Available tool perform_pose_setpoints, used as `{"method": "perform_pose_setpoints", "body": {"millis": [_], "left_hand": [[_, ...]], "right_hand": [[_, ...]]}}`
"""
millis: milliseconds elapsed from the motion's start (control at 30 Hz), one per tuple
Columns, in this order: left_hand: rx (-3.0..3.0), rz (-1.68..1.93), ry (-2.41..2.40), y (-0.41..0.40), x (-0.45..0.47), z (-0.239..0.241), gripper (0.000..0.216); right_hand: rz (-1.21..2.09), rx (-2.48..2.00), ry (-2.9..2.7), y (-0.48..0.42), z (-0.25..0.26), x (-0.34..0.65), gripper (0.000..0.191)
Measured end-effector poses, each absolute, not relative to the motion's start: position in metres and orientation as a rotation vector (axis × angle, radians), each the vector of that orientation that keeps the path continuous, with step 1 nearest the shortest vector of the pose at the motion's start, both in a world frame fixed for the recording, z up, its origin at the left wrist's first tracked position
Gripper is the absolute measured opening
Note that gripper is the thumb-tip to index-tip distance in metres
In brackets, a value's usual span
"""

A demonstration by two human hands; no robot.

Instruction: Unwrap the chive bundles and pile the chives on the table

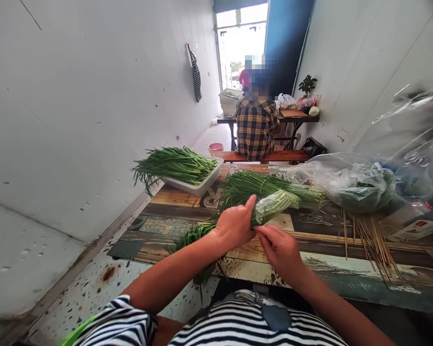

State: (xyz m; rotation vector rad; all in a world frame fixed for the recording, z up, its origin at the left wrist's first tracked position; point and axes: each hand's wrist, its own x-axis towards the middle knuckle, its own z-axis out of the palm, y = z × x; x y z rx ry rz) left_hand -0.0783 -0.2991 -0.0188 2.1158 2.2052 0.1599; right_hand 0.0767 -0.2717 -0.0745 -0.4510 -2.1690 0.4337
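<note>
Green-stalked bundle with pale, film-wrapped ends (273, 207): located over the near half of the wood-patterned plank table (162, 225), gripped by the left hand (236, 223). Right hand (279, 247): fingers bent, tips meeting the left hand's underside; whether they pinch anything cannot be told. Larger green-stalked pile (252, 181) lies just beyond, towards the far edge. White plastic tray (204, 186) of green stalks sits at the far left corner; thin wooden sticks (373, 242) lie towards the right edge.
</note>
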Motion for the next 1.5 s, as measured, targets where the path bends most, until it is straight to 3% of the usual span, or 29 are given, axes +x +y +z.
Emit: {"method": "perform_pose_setpoints", "body": {"millis": [333, 1033, 1500], "left_hand": [[2.134, 0.321, 2.213, -0.304, -0.081, -0.012, 0.054], [2.279, 0.281, 2.379, -0.313, -0.063, -0.016, 0.066], [2.375, 0.119, 2.397, -0.318, -0.062, -0.007, 0.036]], "right_hand": [[0.043, -0.612, -1.955, -0.252, -0.059, 0.088, 0.041], [-0.037, -0.387, -1.969, -0.266, -0.053, 0.090, 0.026], [0.047, -0.452, -2.077, -0.271, -0.036, 0.118, 0.025]]}}
